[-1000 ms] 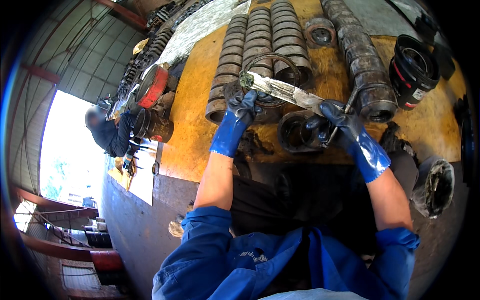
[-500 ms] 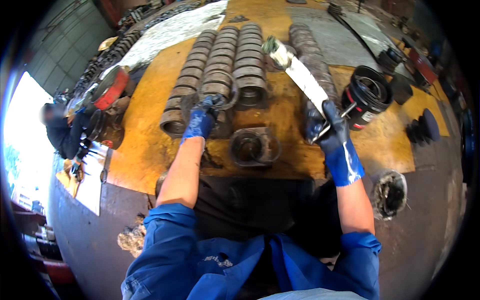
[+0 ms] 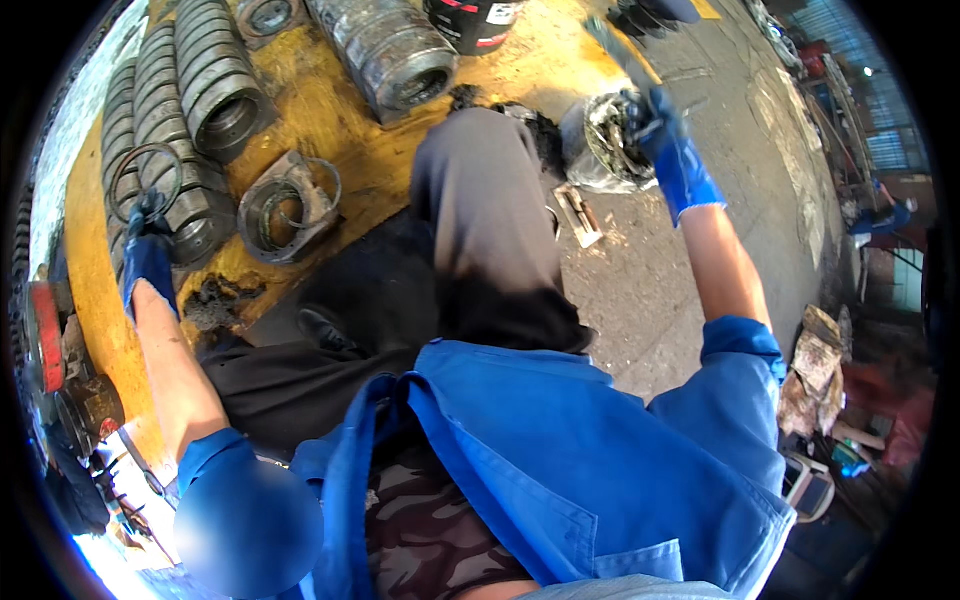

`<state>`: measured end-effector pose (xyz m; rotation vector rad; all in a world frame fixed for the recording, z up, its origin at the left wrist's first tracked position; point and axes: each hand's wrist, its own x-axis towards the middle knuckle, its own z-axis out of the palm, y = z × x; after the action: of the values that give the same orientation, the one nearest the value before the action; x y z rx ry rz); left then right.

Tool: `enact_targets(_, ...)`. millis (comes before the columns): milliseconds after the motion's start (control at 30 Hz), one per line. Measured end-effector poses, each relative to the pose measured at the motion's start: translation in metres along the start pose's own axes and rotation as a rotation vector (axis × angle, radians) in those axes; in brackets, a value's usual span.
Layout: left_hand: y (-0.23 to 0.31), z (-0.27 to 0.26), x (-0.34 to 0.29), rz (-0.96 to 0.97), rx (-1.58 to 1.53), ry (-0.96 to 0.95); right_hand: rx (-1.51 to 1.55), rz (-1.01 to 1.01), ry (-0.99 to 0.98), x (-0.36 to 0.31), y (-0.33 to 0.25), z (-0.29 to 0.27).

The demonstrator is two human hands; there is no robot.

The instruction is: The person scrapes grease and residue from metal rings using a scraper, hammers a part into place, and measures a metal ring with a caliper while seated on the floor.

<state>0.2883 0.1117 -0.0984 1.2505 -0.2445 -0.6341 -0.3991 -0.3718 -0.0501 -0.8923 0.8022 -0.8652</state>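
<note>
My left hand [image 3: 150,232], in a blue and dark glove, pinches a thin metal ring [image 3: 120,180] at its lower edge. The ring stands over the near ends of the rows of grooved metal cylinders [image 3: 222,95]. To its right, a square-flanged metal housing [image 3: 258,205] lies with its bore facing up, a thin loose ring [image 3: 336,190] against its side. My right hand [image 3: 660,135], gloved alike, is closed round a long narrow tool [image 3: 622,52], whose kind is blurred. That hand is at the right rim of a plastic-lined container [image 3: 580,150] with dirty, fibrous-looking contents.
Another row of cylinders [image 3: 385,50] and a black bucket [image 3: 475,28] stand on the stained yellow sheet [image 3: 345,130]. My bent knee [image 3: 485,190] rises between my hands. A small wooden-looking piece [image 3: 578,215] lies on the floor near the container. A red-rimmed drum [image 3: 45,335] is at far left.
The view has swung toward the right. My right hand has carried the tool from beside the black bucket to the plastic-lined container. My left hand still has the ring, now above the cylinders' near ends.
</note>
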Motion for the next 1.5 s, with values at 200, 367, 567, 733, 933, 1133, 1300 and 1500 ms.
enact_targets(200, -0.007, -0.096, 0.062, -0.119, -0.494, 0.21, -0.356, 0.199, 0.527, -0.049, 0.094, -0.087)
enact_targets(367, -0.018, -0.08, 0.048, -0.105, -0.302, 0.189, -0.915, -0.017, 0.574, -0.053, 0.139, -0.101)
enact_targets(567, -0.007, -0.067, 0.018, -0.047, -0.104, 0.143, -1.709, 0.163, 0.441, -0.041, 0.144, -0.06)
enact_targets(733, -0.005, -0.053, 0.014, -0.036, 0.043, 0.109, -1.979, 0.196, 0.22, -0.074, 0.16, -0.067)
enact_targets(933, -0.003, -0.04, 0.003, 0.011, 0.266, 0.091, -1.926, 0.242, 0.155, -0.127, 0.12, -0.046)
enact_targets(1133, 0.004, -0.01, -0.007, 0.079, 0.624, 0.064, -0.543, 0.355, 0.497, -0.096, 0.117, -0.146)
enact_targets(1300, -0.004, -0.001, -0.015, 0.12, 0.921, 0.079, 0.532, 0.184, 0.574, -0.073, 0.129, -0.157)
enact_targets(1500, 0.011, 0.012, -0.037, 0.142, 1.201, 0.138, 0.796, 0.23, 0.738, -0.141, 0.178, -0.149)
